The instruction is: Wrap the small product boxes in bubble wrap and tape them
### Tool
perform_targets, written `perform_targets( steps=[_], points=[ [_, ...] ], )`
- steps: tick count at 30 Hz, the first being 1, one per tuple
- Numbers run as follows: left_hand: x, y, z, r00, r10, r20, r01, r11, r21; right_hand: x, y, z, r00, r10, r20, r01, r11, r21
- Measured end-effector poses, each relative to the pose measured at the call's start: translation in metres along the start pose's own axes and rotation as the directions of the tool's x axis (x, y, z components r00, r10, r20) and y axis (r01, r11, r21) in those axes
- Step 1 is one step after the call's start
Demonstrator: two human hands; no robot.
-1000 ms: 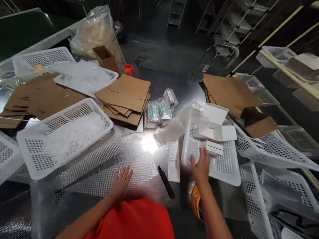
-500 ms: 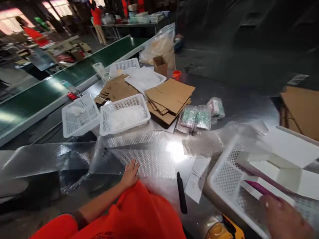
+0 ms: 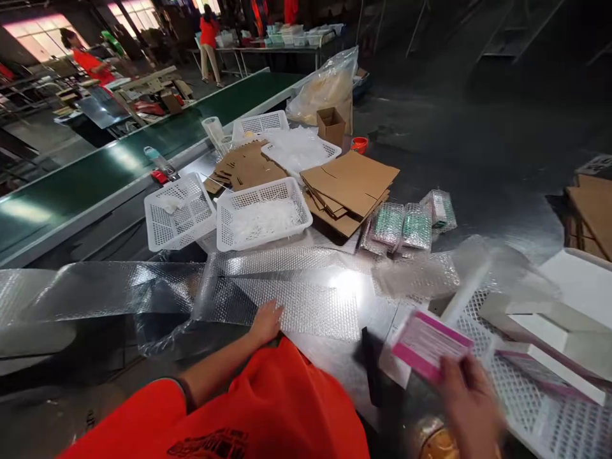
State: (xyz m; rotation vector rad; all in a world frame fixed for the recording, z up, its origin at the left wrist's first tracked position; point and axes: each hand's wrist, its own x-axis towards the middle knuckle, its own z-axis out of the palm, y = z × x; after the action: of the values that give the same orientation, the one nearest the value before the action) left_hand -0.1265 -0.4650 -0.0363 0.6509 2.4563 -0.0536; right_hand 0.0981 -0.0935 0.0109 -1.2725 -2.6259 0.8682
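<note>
My right hand (image 3: 471, 395), a little blurred, grips a flat pink-and-white box (image 3: 430, 344) by its near right corner, holding it over the table left of the white basket (image 3: 521, 395). My left hand (image 3: 266, 322) lies on the near edge of a sheet of clear bubble wrap (image 3: 306, 306), fingers stretched out and grasping nothing. Below the pink box, a white printed paper (image 3: 394, 366) is partly covered. Beside it lies a black cutter-like tool (image 3: 370, 366). Another pink-and-white box (image 3: 545, 370) sits in the basket, near an open white carton (image 3: 574, 325).
Wrapped packs (image 3: 401, 226) lie beyond the bubble wrap. Cardboard sheets (image 3: 351, 182) and white plastic trays (image 3: 262, 213) stand at the back. A roll of tape (image 3: 437, 443) is at the front edge. A green conveyor (image 3: 143, 153) runs behind; people in orange work farther off.
My right hand has lifted the pink-and-white box out of the basket and brought it left over the table. My left hand stays on the bubble wrap. The view has shifted slightly.
</note>
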Motion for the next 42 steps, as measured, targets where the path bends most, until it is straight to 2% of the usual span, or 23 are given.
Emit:
perform_targets(
  steps=[1, 2, 3, 5, 8, 11, 14, 19, 26, 32, 35, 37, 38, 40, 42],
  points=[
    [0.003, -0.003, -0.001, 1.0, 0.029, 0.0, -0.029, 1.0, -0.001, -0.006, -0.03, 0.026, 0.998, 0.021, 0.057, -0.032, 0.981, 0.192],
    [0.007, -0.005, -0.002, 0.998, 0.061, 0.01, -0.061, 0.998, -0.003, -0.009, -0.06, 0.053, 0.986, -0.011, 0.164, -0.042, 0.948, 0.317],
    [0.01, -0.008, -0.002, 0.995, 0.091, 0.03, -0.091, 0.996, -0.005, -0.01, -0.087, 0.081, 0.969, -0.042, 0.244, -0.054, 0.926, 0.374],
    [0.016, -0.012, -0.004, 0.989, 0.135, 0.059, -0.135, 0.991, -0.014, -0.007, -0.13, 0.129, 0.944, -0.086, 0.32, -0.047, 0.921, 0.386],
    [0.02, -0.016, -0.008, 0.982, 0.174, 0.078, -0.172, 0.985, -0.031, -0.002, -0.159, 0.175, 0.918, -0.105, 0.383, -0.028, 0.945, 0.327],
    [0.019, -0.018, -0.012, 0.974, 0.202, 0.103, -0.199, 0.979, -0.035, 0.001, -0.164, 0.19, 0.913, -0.072, 0.402, -0.023, 0.974, 0.227],
    [0.018, -0.017, -0.014, 0.969, 0.215, 0.122, -0.212, 0.977, -0.04, -0.003, -0.169, 0.193, 0.928, 0.008, 0.372, -0.037, 0.997, 0.071],
    [0.018, -0.016, -0.017, 0.962, 0.233, 0.143, -0.23, 0.972, -0.041, -0.018, -0.191, 0.196, 0.969, 0.115, 0.221, -0.083, 0.985, -0.149],
    [0.018, -0.014, -0.018, 0.959, 0.223, 0.175, -0.218, 0.975, -0.043, -0.04, -0.205, 0.204, 0.958, 0.082, 0.274, 0.035, 0.917, -0.396],
    [0.018, -0.015, -0.018, 0.961, 0.194, 0.198, -0.19, 0.981, -0.043, -0.046, -0.209, 0.207, 0.955, 0.069, 0.287, 0.045, 0.927, -0.372],
    [0.017, -0.018, -0.013, 0.959, 0.19, 0.212, -0.191, 0.981, -0.015, -0.047, -0.198, 0.201, 0.954, 0.041, 0.298, 0.029, 0.974, -0.226],
    [0.018, -0.02, -0.007, 0.961, 0.183, 0.207, -0.191, 0.982, 0.016, -0.038, -0.177, 0.186, 0.975, -0.04, 0.217, 0.054, 0.997, -0.06],
    [0.019, -0.022, -0.004, 0.965, 0.166, 0.205, -0.177, 0.983, 0.04, -0.03, -0.161, 0.172, 0.989, -0.086, 0.119, 0.085, 0.996, 0.016],
    [0.023, -0.025, 0.001, 0.967, 0.17, 0.187, -0.185, 0.981, 0.062, -0.006, -0.119, 0.131, 0.985, -0.114, -0.13, 0.126, 0.988, 0.092],
    [0.027, -0.027, 0.006, 0.972, 0.163, 0.172, -0.178, 0.981, 0.077, 0.022, -0.067, 0.074, 0.941, -0.039, -0.337, 0.073, 0.993, 0.089]
  ],
)
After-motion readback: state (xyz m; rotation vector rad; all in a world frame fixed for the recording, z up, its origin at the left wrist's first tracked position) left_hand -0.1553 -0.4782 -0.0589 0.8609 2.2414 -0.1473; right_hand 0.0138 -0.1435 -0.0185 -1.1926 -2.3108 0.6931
